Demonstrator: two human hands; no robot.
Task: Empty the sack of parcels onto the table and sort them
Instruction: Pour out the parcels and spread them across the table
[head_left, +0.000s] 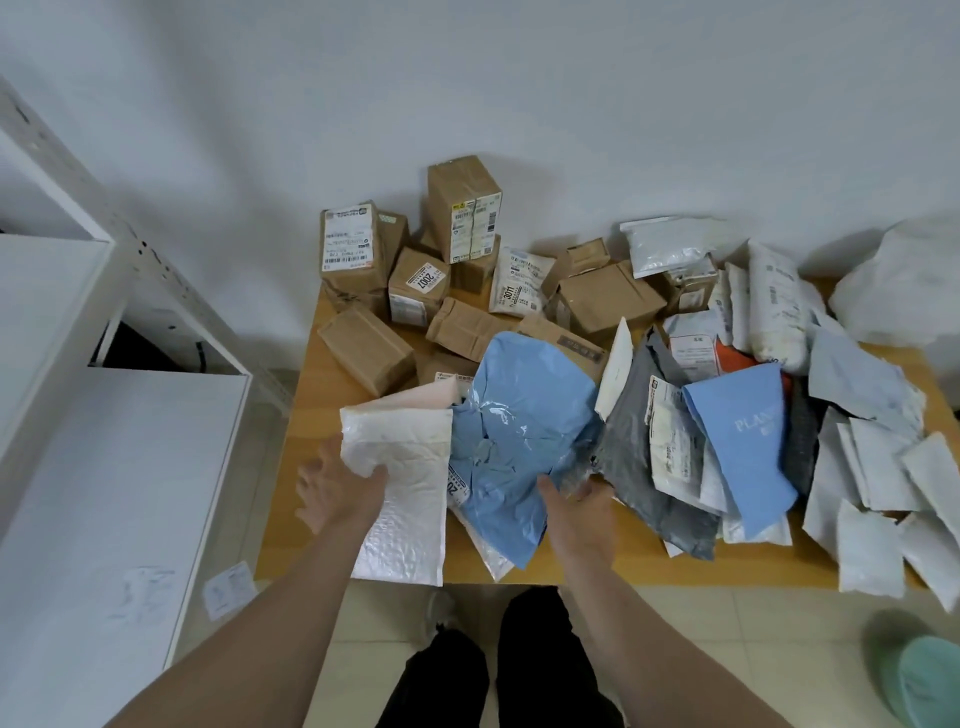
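Head view: the parcels are out on the tabletop (597, 569), with cardboard boxes (447, 260) gathered at the back left and soft mailers (862, 447) spread to the right. The left hand (340, 491) pinches a white bubble mailer (402, 499) by its left edge, thumb on top. The right hand (576, 514) has its fingers (597, 491) curled on the lower edge of a crumpled blue poly bag (519, 426), which lies between that mailer and a grey bag (631, 457). The step likely goes best if each is lifted clear of the other, matched to its pile, then laid flat away from the near edge
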